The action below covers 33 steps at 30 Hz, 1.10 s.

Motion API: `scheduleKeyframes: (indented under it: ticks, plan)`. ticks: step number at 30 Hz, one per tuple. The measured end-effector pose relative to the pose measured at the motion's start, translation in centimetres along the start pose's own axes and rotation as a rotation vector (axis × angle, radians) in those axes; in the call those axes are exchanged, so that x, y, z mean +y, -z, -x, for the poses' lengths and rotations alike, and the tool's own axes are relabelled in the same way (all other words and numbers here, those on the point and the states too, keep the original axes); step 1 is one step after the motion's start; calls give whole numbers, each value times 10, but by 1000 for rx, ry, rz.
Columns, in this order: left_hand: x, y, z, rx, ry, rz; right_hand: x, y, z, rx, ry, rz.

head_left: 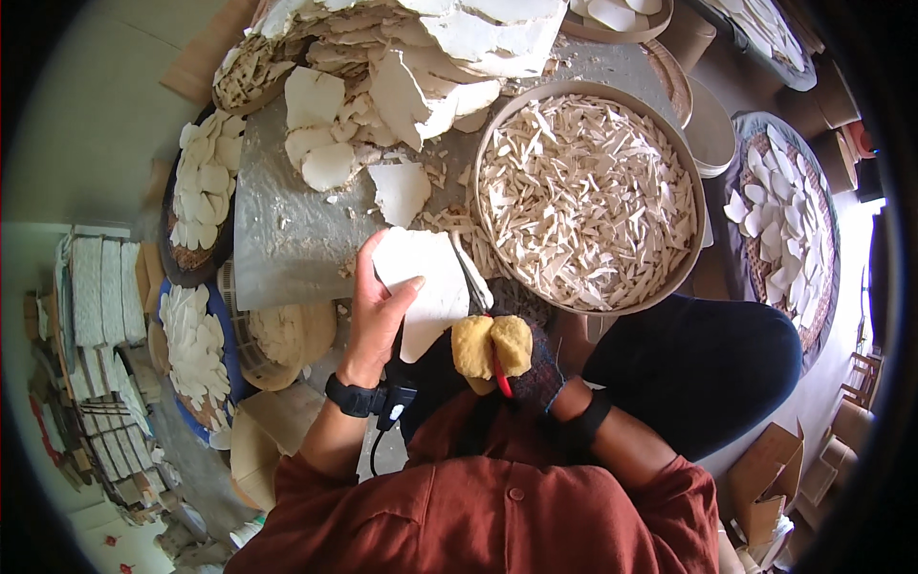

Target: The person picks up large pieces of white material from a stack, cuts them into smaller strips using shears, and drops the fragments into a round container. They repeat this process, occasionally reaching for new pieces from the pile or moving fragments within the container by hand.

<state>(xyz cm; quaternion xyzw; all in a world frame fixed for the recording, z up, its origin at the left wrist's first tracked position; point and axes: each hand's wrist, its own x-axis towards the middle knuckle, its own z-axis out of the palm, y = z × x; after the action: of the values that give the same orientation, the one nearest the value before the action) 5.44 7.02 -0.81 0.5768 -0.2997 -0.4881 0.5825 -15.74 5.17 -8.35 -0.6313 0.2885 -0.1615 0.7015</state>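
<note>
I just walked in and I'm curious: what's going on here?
A person holds a flat white piece in the left hand and red-handled shears in the gloved right hand, with yellow padding around the handles. The blades are at the piece's right edge. A round tray of pale strips sits to the right; larger white sheets are piled farther back.

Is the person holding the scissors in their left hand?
No, the left hand holds a white sheet; the right hand holds the scissors.
</note>
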Motion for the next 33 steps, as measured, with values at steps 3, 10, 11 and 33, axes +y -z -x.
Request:
scheduleKeyframes:
  ticks: [3, 10, 11, 33]
  plan:
    - [2, 2, -3, 7, -15, 2, -3, 3, 0, 15, 123, 130]
    - [24, 4, -5, -167, 45, -131, -5, 0, -11, 18, 118, -193]
    - [25, 3, -4, -166, 38, -130, -4, 3, -11, -1, 138, -220]
    - [36, 30, -8, -225, 268, -242, -30, 22, -4, -37, 92, -217]
